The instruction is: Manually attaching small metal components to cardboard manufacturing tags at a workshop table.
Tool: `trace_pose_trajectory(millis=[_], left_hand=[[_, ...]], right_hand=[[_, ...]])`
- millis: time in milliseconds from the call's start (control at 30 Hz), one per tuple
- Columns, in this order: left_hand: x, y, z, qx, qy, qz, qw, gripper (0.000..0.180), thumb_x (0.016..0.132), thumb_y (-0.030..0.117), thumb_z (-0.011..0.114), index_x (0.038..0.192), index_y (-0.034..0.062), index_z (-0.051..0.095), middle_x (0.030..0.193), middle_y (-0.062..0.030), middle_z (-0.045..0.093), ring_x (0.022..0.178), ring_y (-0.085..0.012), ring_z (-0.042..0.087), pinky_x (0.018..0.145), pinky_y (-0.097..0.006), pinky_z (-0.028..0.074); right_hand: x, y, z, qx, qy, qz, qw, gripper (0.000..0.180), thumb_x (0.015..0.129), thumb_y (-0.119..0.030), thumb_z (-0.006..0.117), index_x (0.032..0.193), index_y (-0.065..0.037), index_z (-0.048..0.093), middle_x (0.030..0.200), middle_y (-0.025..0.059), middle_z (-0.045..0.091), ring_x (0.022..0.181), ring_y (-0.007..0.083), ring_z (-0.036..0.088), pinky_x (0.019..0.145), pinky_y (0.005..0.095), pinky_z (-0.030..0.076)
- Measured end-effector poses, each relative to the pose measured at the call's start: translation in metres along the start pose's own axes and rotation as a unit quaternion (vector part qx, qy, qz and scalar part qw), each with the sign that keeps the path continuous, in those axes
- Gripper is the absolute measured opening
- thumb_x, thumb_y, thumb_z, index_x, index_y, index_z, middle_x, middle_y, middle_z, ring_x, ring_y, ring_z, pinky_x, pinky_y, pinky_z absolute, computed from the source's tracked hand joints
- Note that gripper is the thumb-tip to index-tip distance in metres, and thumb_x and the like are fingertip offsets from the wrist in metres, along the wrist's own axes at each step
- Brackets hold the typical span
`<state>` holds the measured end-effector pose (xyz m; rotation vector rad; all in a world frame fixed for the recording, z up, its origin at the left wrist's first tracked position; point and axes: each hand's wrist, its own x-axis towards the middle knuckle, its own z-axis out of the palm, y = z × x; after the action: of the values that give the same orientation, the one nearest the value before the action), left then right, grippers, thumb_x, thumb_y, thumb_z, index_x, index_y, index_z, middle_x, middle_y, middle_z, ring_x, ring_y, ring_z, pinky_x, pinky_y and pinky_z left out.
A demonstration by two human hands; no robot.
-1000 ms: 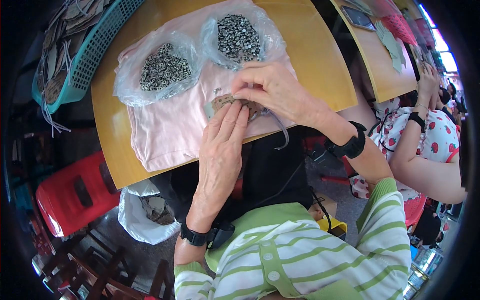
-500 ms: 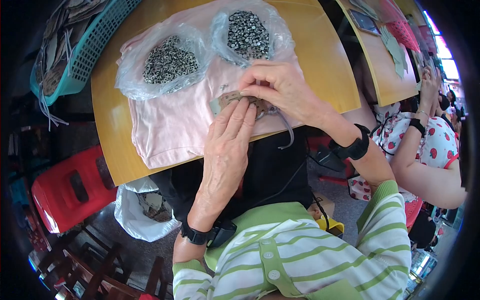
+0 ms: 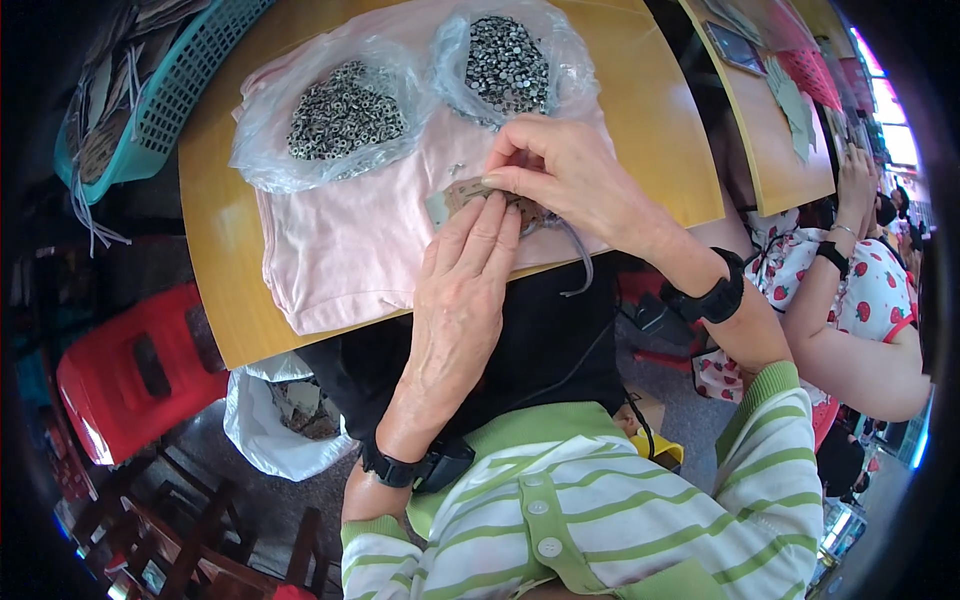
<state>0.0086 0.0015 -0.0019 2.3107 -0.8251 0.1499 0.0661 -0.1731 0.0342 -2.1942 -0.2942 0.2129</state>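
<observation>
My left hand [image 3: 462, 275] lies with its fingers stretched out, pressing on a small flat brown-and-grey piece [image 3: 440, 208], which rests on a pink cloth [image 3: 335, 255]. A grey strap or cord [image 3: 580, 262] trails from the piece over the table's near edge. Above the piece, my right hand [image 3: 575, 180] pinches thumb and forefinger together by the left fingertips. Whatever sits in that pinch is too small to make out. Beyond my hands are two clear plastic bags, one with small ring-shaped metal parts [image 3: 345, 115], the other with shiny round metal caps [image 3: 507, 65].
A turquoise basket [image 3: 165, 125] of flat pieces stands at the far left. Below it is a red chair [image 3: 140, 375], beside a white-bagged bin [image 3: 270, 430]. On the right, another person [image 3: 850, 290] sits at a second table [image 3: 750, 120] holding a phone [image 3: 735, 47].
Both hands keep almost the same pose over the piece. The whole view has shifted slightly; no thing has clearly been picked up or let go.
</observation>
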Motion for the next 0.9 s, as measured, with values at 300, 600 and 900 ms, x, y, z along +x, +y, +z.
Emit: trace_pose_trajectory(millis=[300, 600, 900], left_hand=[[-0.002, -0.004, 0.001, -0.021, 0.000, 0.006, 1.000, 0.051, 0.077, -0.002, 0.055, 0.128, -0.0044, 0.052, 0.132, -0.0162, 0.052, 0.123, -0.0303, 0.048, 0.101, -0.042, 0.041], [-0.001, -0.003, 0.001, -0.032, -0.013, 0.003, 0.999, 0.051, 0.078, 0.000, 0.054, 0.129, -0.0049, 0.050, 0.134, -0.0166, 0.050, 0.125, -0.0299, 0.047, 0.103, -0.041, 0.040], [-0.002, -0.004, -0.001, -0.044, -0.015, -0.010, 0.999, 0.053, 0.076, -0.004, 0.054, 0.130, -0.0034, 0.051, 0.135, -0.0157, 0.051, 0.125, -0.0301, 0.047, 0.103, -0.041, 0.040]], right_hand=[[0.011, -0.011, -0.008, 0.034, -0.089, 0.137, 0.986, 0.012, 0.089, -0.010, 0.064, 0.087, 0.000, 0.058, 0.072, 0.0029, 0.058, 0.062, 0.0076, 0.055, 0.054, 0.0232, 0.048], [0.020, -0.019, -0.012, 0.025, -0.135, 0.178, 0.974, 0.010, 0.089, -0.008, 0.062, 0.086, 0.000, 0.056, 0.073, 0.0017, 0.058, 0.064, 0.0074, 0.057, 0.057, 0.0236, 0.050], [0.021, -0.021, -0.025, 0.036, -0.113, 0.154, 0.981, 0.010, 0.088, -0.011, 0.063, 0.086, -0.002, 0.062, 0.071, 0.0018, 0.060, 0.064, 0.0072, 0.057, 0.058, 0.0235, 0.049]])
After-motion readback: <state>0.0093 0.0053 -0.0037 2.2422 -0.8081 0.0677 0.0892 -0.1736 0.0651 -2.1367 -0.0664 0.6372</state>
